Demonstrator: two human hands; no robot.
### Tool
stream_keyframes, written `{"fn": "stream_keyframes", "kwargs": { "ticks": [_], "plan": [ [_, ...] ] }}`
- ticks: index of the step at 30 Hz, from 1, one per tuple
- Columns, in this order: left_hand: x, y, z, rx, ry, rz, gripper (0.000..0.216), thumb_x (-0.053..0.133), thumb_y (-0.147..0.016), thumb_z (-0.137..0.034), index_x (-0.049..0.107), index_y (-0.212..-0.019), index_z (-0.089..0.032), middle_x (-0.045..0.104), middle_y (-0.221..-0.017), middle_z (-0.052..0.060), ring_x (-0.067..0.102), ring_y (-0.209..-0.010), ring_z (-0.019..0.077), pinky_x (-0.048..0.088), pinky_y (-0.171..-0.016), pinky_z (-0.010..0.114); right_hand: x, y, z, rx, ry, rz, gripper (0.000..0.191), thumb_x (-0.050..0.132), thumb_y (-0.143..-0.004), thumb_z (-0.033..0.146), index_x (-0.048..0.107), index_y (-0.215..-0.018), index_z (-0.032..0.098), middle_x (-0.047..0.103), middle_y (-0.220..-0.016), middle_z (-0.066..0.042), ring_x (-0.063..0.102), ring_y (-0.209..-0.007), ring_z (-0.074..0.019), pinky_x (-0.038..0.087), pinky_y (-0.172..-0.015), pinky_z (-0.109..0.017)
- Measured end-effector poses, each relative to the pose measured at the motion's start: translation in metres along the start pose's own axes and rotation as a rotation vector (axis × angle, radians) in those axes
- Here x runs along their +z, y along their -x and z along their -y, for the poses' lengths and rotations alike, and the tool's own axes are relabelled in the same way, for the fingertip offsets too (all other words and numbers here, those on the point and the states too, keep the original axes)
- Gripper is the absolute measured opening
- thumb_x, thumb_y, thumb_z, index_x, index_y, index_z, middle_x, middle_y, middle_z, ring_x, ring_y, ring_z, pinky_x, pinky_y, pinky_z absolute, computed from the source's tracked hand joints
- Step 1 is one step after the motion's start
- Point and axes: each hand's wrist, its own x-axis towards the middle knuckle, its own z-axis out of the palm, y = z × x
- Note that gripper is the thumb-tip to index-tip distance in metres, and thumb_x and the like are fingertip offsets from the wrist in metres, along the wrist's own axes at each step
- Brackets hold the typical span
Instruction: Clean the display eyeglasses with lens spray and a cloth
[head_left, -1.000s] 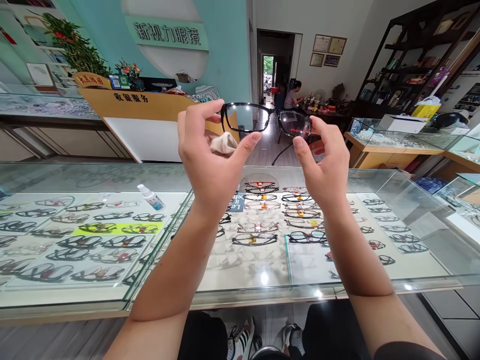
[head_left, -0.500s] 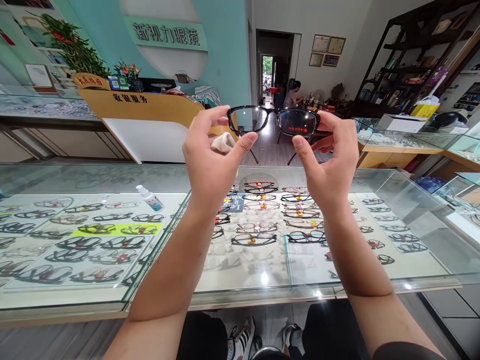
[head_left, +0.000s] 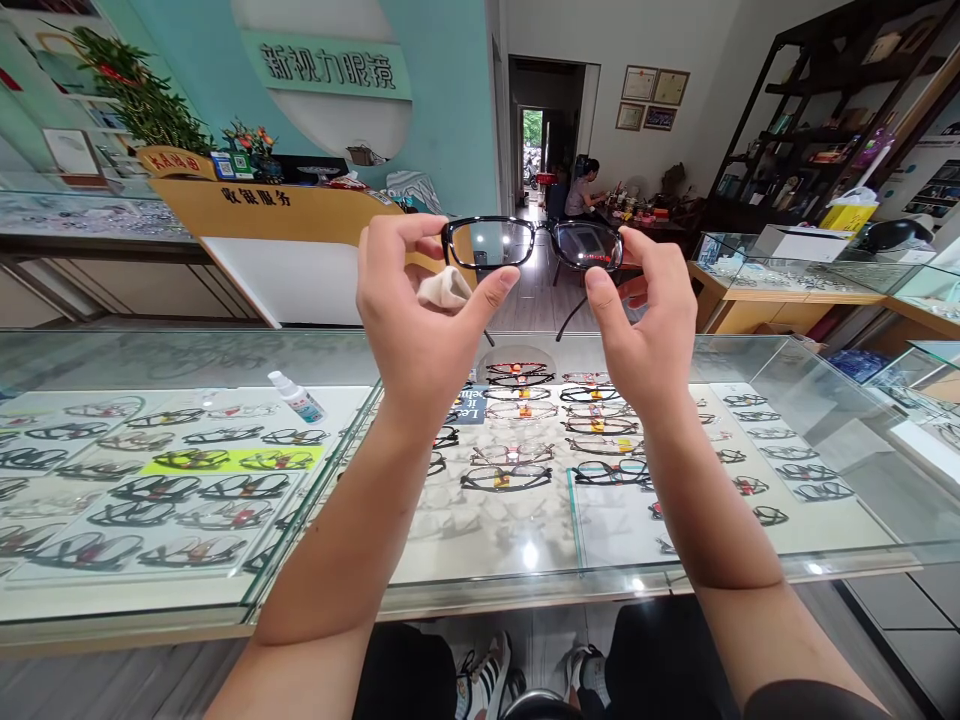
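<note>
A pair of black-framed eyeglasses (head_left: 541, 228) is held up in front of me, above the far edge of the glass counter. My left hand (head_left: 416, 310) pinches the frame's left end between thumb and fingers. A bunched whitish cloth (head_left: 445, 290) is tucked in that same hand's palm. At the right end, my right hand (head_left: 651, 315) grips the frame by thumb and fingers. The right lens carries small red lettering. Both temples are unfolded and point away and downward, partly hidden behind my hands.
Below, a glass display counter (head_left: 480, 585) holds rows of eyeglasses. A white spray bottle (head_left: 297, 397) stands on its left part. Beyond are a reception desk (head_left: 292, 270), a dark shelf (head_left: 814, 110) and a person (head_left: 586, 188) seated at a table.
The eyeglasses have turned slightly, their left side now appearing larger and nearer. My right hand has shifted a little to the left. Both hands keep their hold.
</note>
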Motion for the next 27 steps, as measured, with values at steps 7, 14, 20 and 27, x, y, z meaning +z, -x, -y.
{"fn": "stream_keyframes", "kwargs": {
  "ticks": [7,14,20,27],
  "plan": [
    [-0.002,0.001,-0.005,0.041,-0.07,-0.048,0.058,0.085,-0.087,-0.07,0.063,-0.127,-0.035,0.067,-0.121,0.009,0.069,-0.117,0.0337,0.063,-0.087,0.054,0.003,0.001,-0.001,0.012,-0.006,0.032,0.057,0.047,-0.11,0.065,0.059,-0.153,0.03,0.067,-0.135,-0.014,0.07,-0.118,-0.0309,0.063,-0.1,-0.058],
    [-0.004,0.0,-0.01,0.029,-0.038,-0.065,0.06,0.089,-0.084,-0.066,0.063,-0.128,-0.036,0.065,-0.128,0.01,0.067,-0.121,0.0364,0.061,-0.085,0.052,0.007,0.002,-0.002,-0.005,0.001,0.039,0.055,0.047,-0.111,0.063,0.057,-0.156,0.032,0.069,-0.133,-0.013,0.072,-0.11,-0.0284,0.066,-0.095,-0.055],
    [-0.003,-0.005,-0.003,0.038,-0.037,-0.032,0.062,0.088,-0.085,-0.064,0.063,-0.134,-0.037,0.068,-0.133,0.009,0.064,-0.127,0.0371,0.06,-0.089,0.053,0.009,0.001,-0.004,-0.048,0.005,-0.032,0.06,0.049,-0.109,0.065,0.05,-0.162,0.036,0.064,-0.149,-0.015,0.071,-0.124,-0.0342,0.065,-0.097,-0.06],
    [0.001,-0.003,0.003,0.004,0.01,-0.004,0.062,0.087,-0.086,-0.061,0.063,-0.137,-0.036,0.07,-0.138,0.008,0.066,-0.126,0.0372,0.057,-0.096,0.056,0.006,0.0,-0.001,-0.033,0.009,-0.068,0.064,0.054,-0.107,0.067,0.046,-0.164,0.038,0.058,-0.16,-0.015,0.073,-0.123,-0.0353,0.066,-0.095,-0.06]
  ]
}}
